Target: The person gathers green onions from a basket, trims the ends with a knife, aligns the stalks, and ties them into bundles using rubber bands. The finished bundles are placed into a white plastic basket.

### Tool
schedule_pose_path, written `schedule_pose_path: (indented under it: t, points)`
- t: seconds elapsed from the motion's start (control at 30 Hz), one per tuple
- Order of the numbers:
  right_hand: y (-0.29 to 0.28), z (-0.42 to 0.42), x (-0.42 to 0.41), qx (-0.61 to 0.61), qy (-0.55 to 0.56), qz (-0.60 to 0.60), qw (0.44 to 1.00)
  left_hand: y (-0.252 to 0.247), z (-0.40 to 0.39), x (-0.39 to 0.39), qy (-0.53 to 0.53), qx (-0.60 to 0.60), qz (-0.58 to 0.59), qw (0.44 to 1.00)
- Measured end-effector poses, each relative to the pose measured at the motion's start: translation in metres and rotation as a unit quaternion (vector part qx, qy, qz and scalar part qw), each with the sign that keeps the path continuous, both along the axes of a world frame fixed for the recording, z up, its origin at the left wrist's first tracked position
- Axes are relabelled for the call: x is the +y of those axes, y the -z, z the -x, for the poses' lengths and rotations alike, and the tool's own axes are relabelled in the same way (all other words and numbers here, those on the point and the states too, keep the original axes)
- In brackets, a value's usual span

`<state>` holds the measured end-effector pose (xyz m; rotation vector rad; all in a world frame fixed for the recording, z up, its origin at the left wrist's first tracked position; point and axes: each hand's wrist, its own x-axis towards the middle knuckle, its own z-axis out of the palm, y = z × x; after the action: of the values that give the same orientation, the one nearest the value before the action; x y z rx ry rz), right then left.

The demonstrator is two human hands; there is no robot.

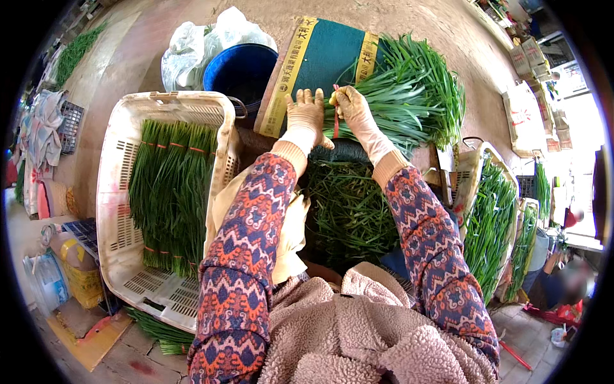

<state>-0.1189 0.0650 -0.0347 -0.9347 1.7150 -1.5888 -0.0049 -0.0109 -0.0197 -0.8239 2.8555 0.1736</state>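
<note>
My right hand (354, 106), in a pale glove, pinches a red tie band (336, 115) and draws it up from a bundle of green garlic chives (393, 98). The band runs down across the stalk end of the bundle. My left hand (306, 115), gloved too, lies palm down beside that end with its fingers stretched out and the thumb apart. Whether it presses on the stalks cannot be seen. Under the bundle is a dark green board (336, 45) with yellow printed tape along it. The long leaves fan out to the right, over the board's edge.
A white plastic crate (108, 192) at left holds several tied bundles (172, 192). Loose leaf scraps (350, 211) fill a dark container before me. Behind stand a blue bucket (240, 67) and white plastic bags (187, 53). Another crate of chives (489, 225) is at right.
</note>
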Motion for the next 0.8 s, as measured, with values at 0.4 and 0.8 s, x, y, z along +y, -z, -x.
schedule_pose_path:
  t: [0.4,0.8]
  points:
    - [-0.006,-0.052,0.037,-0.077,0.064,0.114,0.988,-0.009,0.006,0.010,0.050,0.001,0.071,0.996]
    - [0.063,-0.095,0.070,0.214,0.080,0.020,0.973,0.030,0.011,-0.006,0.095,0.172,0.033,0.980]
